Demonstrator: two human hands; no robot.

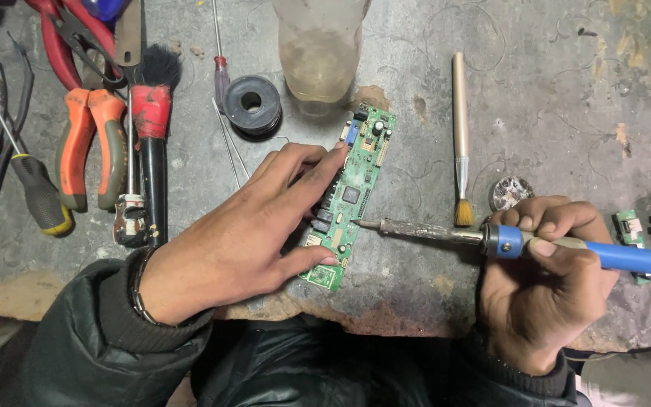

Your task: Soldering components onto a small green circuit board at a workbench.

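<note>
Near the tabletop (551, 98) edge, the left hand (242, 234) lies flat, fingers spread, pinning the board (349, 197) steady. The right hand (540, 279) clenches the soldering iron (506, 241), tip touching the board's right edge. Farther off: brush (460, 136), solder spool (252, 104).

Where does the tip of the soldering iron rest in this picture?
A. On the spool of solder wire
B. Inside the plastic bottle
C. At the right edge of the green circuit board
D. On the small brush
C: the right hand holds the soldering iron, and its tip meets the right edge of the green circuit board, which the left hand presses down.
</note>
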